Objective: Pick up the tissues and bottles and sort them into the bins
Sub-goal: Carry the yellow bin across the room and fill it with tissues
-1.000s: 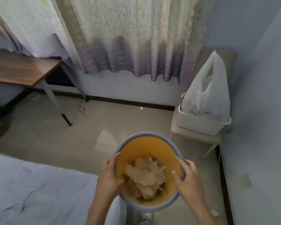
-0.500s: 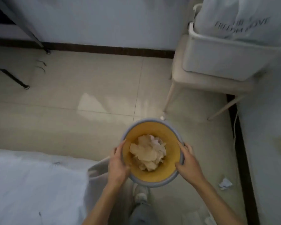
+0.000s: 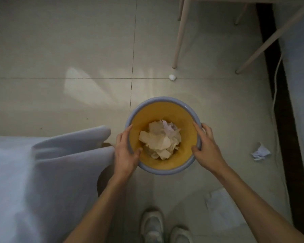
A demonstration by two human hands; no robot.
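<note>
Holding bin [image 3: 162, 100] upright, mouth up | left grip [image 3: 125, 153], right grip [image 3: 205, 146] both clasping rim | tissues [image 3: 161, 141] inside

Upright grey bin [image 3: 162, 99], yellow inside, holds crumpled tissues [image 3: 159, 140]; stray tissue [image 3: 260, 152] lies rightward.

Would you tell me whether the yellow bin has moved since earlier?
Yes. The far rim of the yellow bin nearly covered the tissue ball by the chair leg; now floor separates them: it came lower or toward the person.

no readable text, labels, brands or numbers anywhere in view
</note>
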